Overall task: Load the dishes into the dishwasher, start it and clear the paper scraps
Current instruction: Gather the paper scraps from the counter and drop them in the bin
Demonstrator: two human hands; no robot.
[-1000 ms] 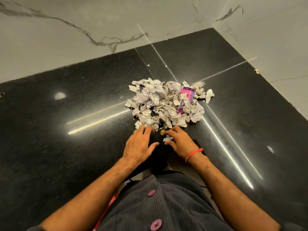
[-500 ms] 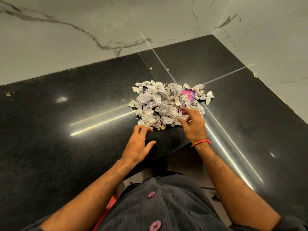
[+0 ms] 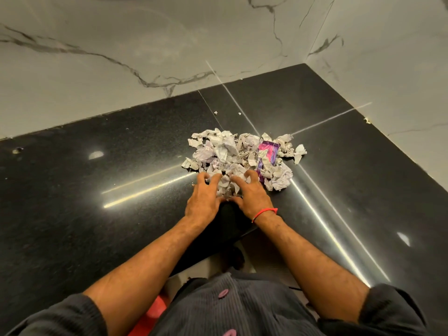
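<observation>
I am curling my left hand [image 3: 202,201] and right hand [image 3: 252,198] side by side around the near edge of the paper scraps [image 3: 232,156] heaped on the black counter [image 3: 97,214]. A purple wrapper [image 3: 266,154] is lying among them, its print unreadable.

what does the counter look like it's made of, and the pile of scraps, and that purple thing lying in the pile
Counter: looks like polished black granite or similar stone; fine speckle, mirror-like light streaks, a thin seam line.
Pile of scraps: crumpled white paper, matte, with sharp creases and torn edges.
Purple thing: seemingly a glossy plastic or foil wrapper, shiny pink-purple print; exact material unclear.
</observation>
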